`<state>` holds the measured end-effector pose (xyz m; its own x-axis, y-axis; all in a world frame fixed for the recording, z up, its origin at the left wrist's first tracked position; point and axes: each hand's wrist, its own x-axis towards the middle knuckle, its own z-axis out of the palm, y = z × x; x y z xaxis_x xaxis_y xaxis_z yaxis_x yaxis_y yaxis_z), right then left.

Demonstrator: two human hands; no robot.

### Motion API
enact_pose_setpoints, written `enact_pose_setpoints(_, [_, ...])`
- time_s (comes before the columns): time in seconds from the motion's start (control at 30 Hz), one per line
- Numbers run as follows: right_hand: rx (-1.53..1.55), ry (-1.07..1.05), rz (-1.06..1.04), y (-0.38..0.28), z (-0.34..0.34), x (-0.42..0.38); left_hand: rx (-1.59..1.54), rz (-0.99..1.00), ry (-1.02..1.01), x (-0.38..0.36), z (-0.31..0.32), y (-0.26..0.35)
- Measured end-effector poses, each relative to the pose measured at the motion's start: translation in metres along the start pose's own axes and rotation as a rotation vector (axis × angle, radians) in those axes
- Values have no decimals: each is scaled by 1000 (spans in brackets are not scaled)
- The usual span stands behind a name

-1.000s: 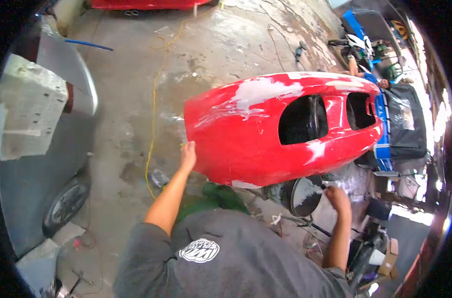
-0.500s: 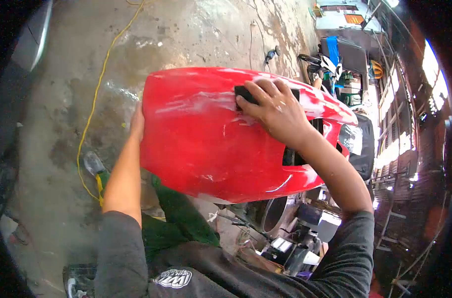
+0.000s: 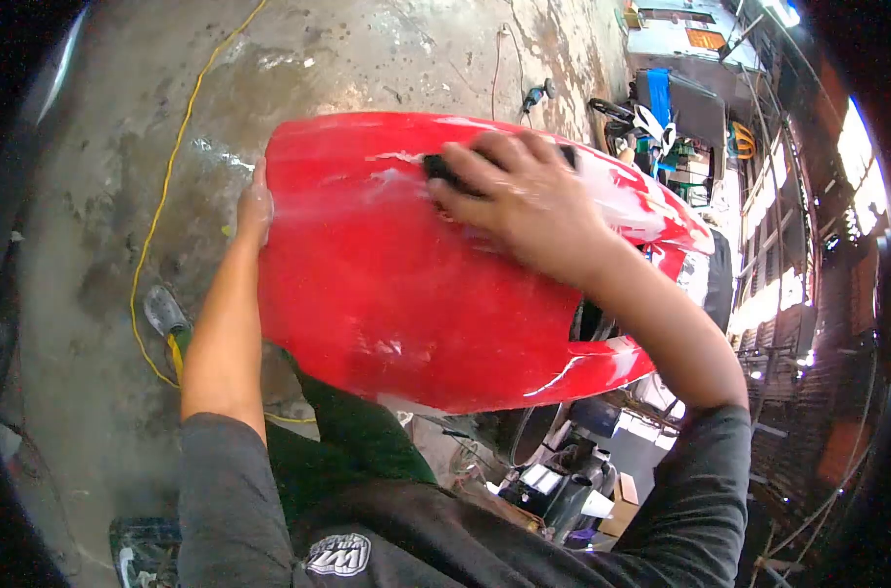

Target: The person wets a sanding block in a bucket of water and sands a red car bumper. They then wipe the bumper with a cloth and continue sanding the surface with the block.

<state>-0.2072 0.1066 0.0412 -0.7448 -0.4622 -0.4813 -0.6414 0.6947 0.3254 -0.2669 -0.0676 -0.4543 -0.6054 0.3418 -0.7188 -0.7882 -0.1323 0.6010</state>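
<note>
A large, curved red vehicle body panel [image 3: 396, 274] fills the middle of the view, with whitish scuffed patches along its upper part and dark openings at its right. My left hand [image 3: 255, 211] grips the panel's left edge, its fingers partly hidden behind it. My right hand [image 3: 524, 201] is closed over a black sanding block [image 3: 441, 172], pressing it flat on the upper part of the panel. Only the ends of the block show past my fingers, and the hand is slightly blurred.
A yellow cord [image 3: 176, 157] runs across the wet concrete floor [image 3: 102, 255] at left, near my shoe [image 3: 165, 312]. A power tool [image 3: 537, 94] lies beyond the panel. A motorcycle [image 3: 651, 127] stands at upper right; a cardboard box [image 3: 622, 502] and other clutter sit at lower right.
My right hand has slid the sanding block left across the panel. The panel and my left hand appear slightly farther left and higher in view.
</note>
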Motion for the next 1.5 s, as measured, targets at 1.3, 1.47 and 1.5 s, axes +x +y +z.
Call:
enact_pose_setpoints(1.3, [4,-58,112,13,-27,-56,322,138,169,-15,6,14])
enact_pose_setpoints(1.47, [70,-59,13,-12,-1,4,465,192,196,-11,-1,8])
enact_pose_setpoints(1.5, [64,-69,-10,-23,10,26,477,157,210,-25,1,17])
